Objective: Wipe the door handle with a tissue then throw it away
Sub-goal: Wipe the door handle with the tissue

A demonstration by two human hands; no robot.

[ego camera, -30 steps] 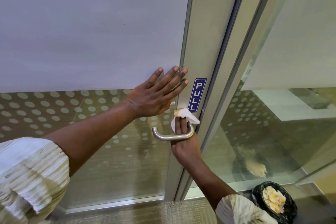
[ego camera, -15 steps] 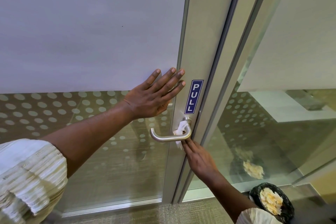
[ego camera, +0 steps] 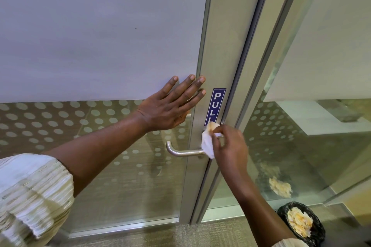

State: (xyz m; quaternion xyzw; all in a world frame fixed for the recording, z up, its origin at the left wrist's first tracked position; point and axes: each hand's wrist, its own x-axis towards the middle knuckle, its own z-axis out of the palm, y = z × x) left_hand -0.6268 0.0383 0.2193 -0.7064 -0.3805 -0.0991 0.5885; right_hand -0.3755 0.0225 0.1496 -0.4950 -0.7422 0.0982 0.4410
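Note:
A brushed metal lever door handle sticks out to the left from the door's metal stile. My right hand grips a crumpled white tissue and presses it against the pivot end of the handle, just under the blue PULL sticker. My left hand lies flat on the glass door, fingers spread, above and left of the handle. The handle's base is hidden by the tissue and fingers.
A black-lined waste bin holding used tissues stands on the floor at the lower right, beside the fixed glass panel. The door's upper glass is frosted; its lower part has dots. Carpet runs along the bottom.
My right hand has moved from below the handle up over its pivot end, carrying the tissue from behind the lever to its top and front. My left hand stays flat on the door.

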